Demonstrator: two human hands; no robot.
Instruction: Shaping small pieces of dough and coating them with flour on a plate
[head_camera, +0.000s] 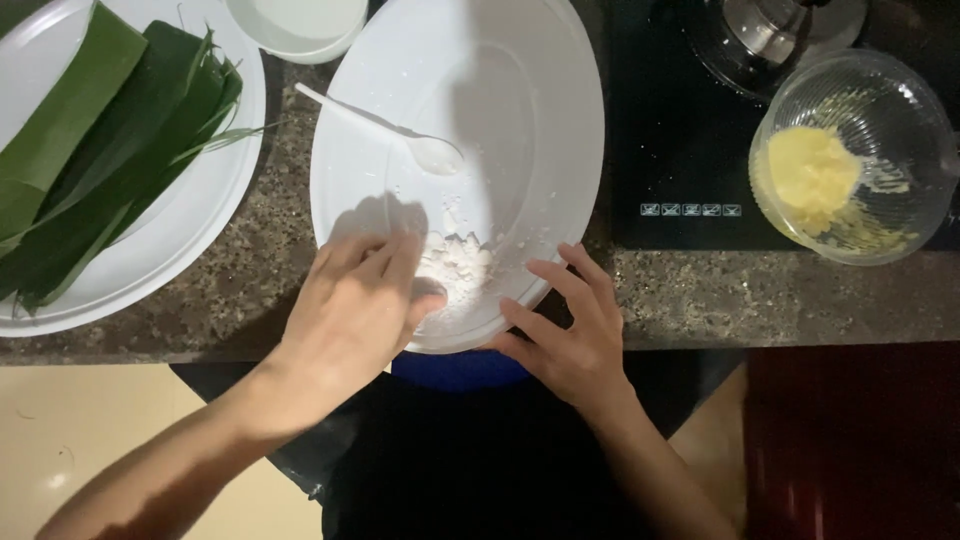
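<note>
big white basin (540, 90) centre frame, near rim overhanging counter edge (700, 300) — could tip toward lap if pressed. left hand (355, 305) fingers curled, pinching white dough (455, 265) at basin bottom. right hand (570, 330) open, bracing rim. spoon (400, 128) loose inside, may slide.

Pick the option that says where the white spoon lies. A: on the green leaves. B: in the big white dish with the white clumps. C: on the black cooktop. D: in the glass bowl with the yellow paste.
B: the spoon rests inside the white dish, its bowl end just above the white clumps that the left hand is touching.
</note>
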